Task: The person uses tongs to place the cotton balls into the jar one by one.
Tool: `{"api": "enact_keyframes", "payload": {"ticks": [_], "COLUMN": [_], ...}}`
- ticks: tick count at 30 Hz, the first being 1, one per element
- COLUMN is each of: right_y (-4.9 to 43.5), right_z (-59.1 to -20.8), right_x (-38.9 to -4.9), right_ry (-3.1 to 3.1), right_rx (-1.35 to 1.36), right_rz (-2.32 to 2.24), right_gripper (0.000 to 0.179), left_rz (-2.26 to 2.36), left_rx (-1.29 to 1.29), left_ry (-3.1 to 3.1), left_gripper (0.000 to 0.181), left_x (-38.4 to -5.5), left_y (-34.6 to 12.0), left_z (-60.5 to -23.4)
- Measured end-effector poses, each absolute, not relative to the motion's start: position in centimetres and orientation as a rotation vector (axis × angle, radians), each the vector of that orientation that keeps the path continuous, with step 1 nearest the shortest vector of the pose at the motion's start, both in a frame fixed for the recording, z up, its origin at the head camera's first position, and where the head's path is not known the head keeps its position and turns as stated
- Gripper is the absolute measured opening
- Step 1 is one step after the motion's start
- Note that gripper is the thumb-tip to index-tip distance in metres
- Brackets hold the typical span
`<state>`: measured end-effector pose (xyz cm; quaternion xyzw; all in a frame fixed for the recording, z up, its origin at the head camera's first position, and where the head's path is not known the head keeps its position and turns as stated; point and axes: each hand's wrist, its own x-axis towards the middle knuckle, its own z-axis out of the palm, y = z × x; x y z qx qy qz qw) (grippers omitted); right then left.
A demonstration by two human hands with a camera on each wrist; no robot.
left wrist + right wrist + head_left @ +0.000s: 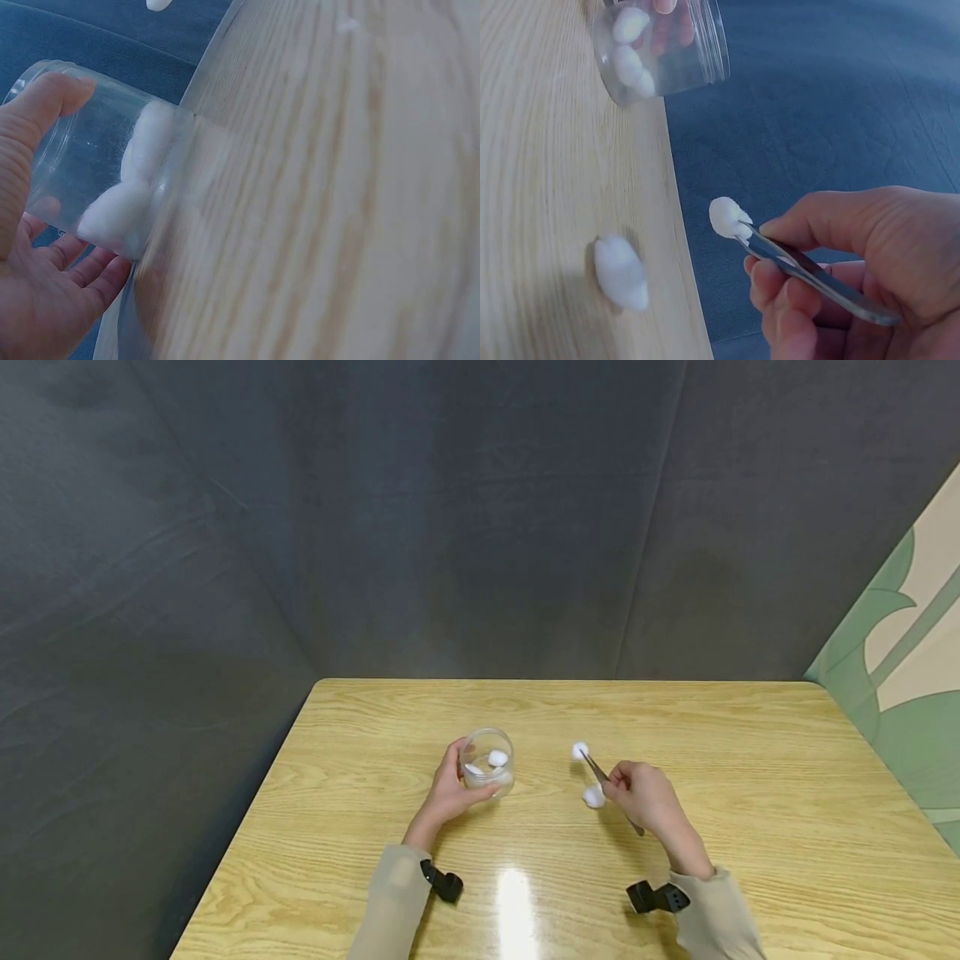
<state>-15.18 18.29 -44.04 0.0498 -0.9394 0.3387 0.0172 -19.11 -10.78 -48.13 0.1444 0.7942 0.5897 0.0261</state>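
Note:
My left hand [450, 792] grips a clear, open-topped jar [487, 743] from its left side, thumb and fingers around the wall. Several white cotton balls [124, 214] lie at the bottom of the jar, which stands on the table. In my right hand [647, 795] a pair of metal tweezers [810, 274] is pinched between thumb and fingers. Their tips hold one cotton ball [726, 217], raised above the table to the right of the jar. Another cotton ball [620, 274] lies on the wood just below the tweezers.
The light wooden table [375, 727] ends at a dark cloth backdrop [480, 527] behind and to the left. A green and beige patterned surface [915, 693] shows at the far right. A black wrist camera [442, 882] is strapped over the left sleeve, with another [656, 897] on the right.

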Motion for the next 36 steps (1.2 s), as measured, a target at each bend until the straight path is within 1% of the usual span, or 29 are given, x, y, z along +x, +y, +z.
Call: {"api": "enact_keyframes", "payload": {"ticks": [20,36], "right_y": [17.2,15.3], "right_z": [-42.9,-41.4], "right_x": [-14.6,-14.3], "right_ry": [-2.874,-2.866], "right_rx": [0.233,0.300], "right_rz": [1.123,1.149], "right_gripper": [0.008,0.011], "left_rz": [1.826,1.831], "left_rx": [0.443,0.444], "left_ry": [2.465,2.456], "left_gripper": [0.078,0.078], "left_x": [-19.0,-19.1], "left_y": [-10.7,-10.8], "left_z": [-48.0,-48.1]}}
